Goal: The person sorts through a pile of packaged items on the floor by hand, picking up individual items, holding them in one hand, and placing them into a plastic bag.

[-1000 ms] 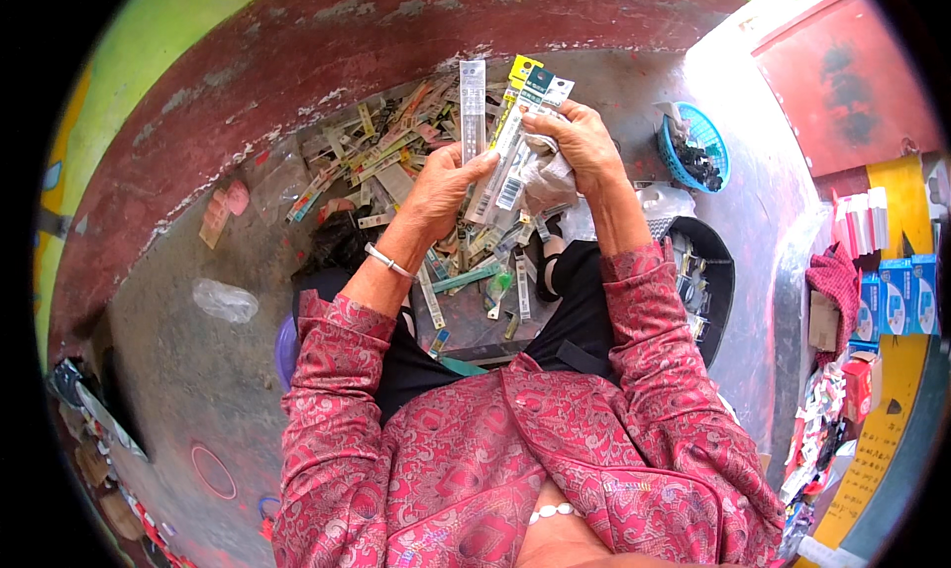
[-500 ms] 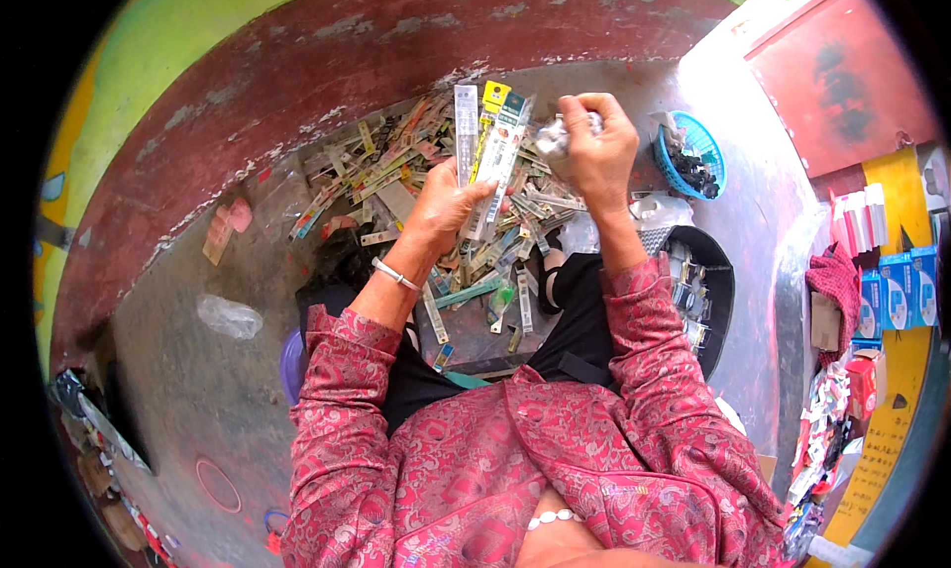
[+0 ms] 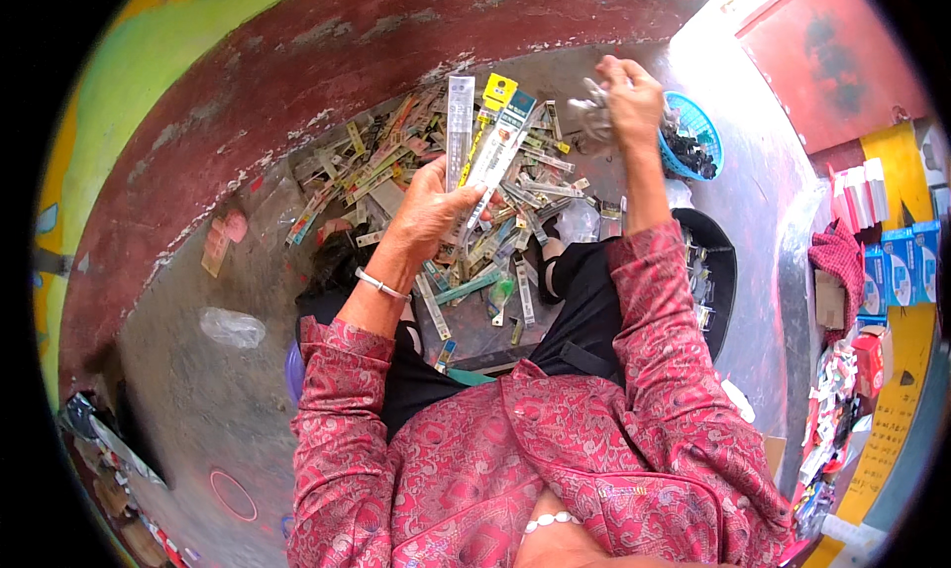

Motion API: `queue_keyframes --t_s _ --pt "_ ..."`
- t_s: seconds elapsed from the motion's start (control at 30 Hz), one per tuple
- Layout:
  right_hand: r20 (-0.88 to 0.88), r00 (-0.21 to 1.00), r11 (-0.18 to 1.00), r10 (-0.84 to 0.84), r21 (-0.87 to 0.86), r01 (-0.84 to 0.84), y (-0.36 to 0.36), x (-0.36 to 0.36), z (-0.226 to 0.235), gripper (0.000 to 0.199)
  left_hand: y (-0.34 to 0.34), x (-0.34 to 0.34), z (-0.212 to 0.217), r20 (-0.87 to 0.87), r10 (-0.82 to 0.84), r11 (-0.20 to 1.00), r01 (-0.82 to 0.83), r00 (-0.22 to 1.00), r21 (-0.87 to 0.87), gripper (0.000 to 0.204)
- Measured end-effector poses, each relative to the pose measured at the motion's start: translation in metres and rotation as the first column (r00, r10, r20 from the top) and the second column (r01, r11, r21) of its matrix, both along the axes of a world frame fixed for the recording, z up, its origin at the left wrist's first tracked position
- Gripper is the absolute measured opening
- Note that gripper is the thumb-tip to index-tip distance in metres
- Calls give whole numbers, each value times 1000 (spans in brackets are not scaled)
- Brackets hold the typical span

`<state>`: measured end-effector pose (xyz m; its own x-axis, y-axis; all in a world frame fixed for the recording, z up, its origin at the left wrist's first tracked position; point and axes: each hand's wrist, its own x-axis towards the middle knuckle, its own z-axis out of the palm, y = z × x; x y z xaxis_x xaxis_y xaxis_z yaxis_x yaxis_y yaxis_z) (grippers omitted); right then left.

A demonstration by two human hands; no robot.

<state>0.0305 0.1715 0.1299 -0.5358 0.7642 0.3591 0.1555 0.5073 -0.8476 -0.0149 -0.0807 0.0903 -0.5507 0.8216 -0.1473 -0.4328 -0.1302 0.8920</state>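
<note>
The long narrow packets (image 3: 474,147) stand nearly upright in a fan, long axes pointing away from the person, above the heap of packets (image 3: 396,172) on the floor. The left hand (image 3: 431,211) pinches their lower ends. The right hand (image 3: 626,93) is closed around crumpled clear wrapping (image 3: 592,107), beside the blue basket (image 3: 705,132).

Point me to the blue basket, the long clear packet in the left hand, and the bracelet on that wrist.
blue basket (image 3: 705,132): head view, on its bare mesh rim at the right.
long clear packet (image 3: 459,122): head view, on its upper half above the fingers.
bracelet (image 3: 381,287): head view, on the band across the left wrist.
</note>
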Motion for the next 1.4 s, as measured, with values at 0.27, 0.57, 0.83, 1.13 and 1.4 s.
queue_keyframes --t_s 0.27,0.57,0.83,1.13,1.4 --pt "-59 689 427 723 -746 -511 -43 17 -1 41 2 -1 -4 -86 -47 999 45 995 -16 39" --pt "-191 742 388 643 -754 -530 -56 12 -3 26 -3 -7 -1 43 -201 979 202 979 -29 51" --pt "-321 766 430 556 -678 -596 -39 17 -7 20 -4 -20 -6 212 -211 974 189 954 122 35" --pt "-504 781 438 369 -647 -625 -20 17 -6 15 -3 -27 -17 479 56 975 -151 876 161 36" --pt "-631 760 565 -157 -688 -455 -47 -12 -37 11 16 -13 -14 498 116 852 -344 859 394 58"
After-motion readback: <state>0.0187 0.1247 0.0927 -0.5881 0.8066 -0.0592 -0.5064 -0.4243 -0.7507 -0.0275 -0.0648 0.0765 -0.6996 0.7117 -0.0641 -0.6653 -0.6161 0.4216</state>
